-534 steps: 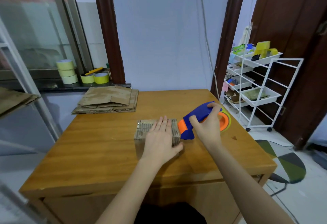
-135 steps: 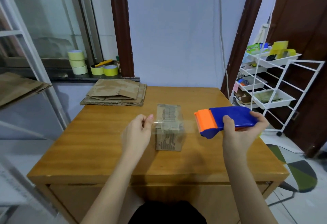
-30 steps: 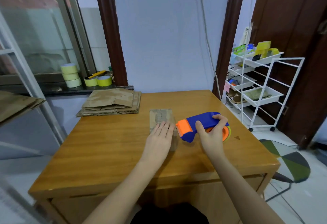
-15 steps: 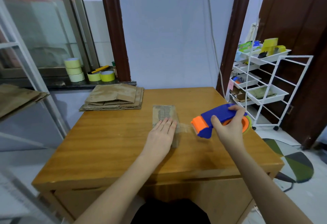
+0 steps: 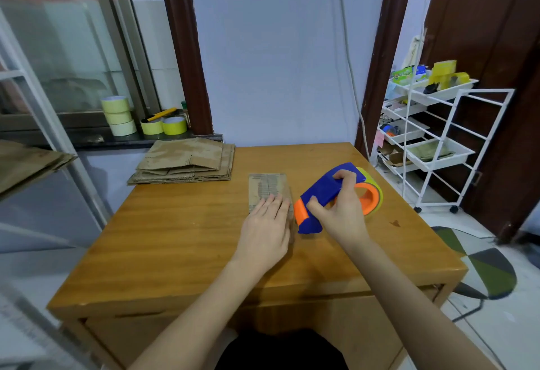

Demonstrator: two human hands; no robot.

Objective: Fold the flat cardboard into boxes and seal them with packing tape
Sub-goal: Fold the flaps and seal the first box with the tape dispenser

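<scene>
One small folded box [image 5: 268,191] stands mid-worktop [image 5: 175,238] under the flat, pressing left hand [image 5: 267,228] while the right hand [image 5: 340,211] grips the tape dispenser [image 5: 324,194] against its side, sealing apparently underway, with a stack of flat cardboard [image 5: 187,162] left to fold.

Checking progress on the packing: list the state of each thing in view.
box: folded, on table, pressed down
left hand: flat on box
right hand: grips tape dispenser
tape dispenser: nose at box's right side
flat cardboard: stacked, unfolded
</scene>
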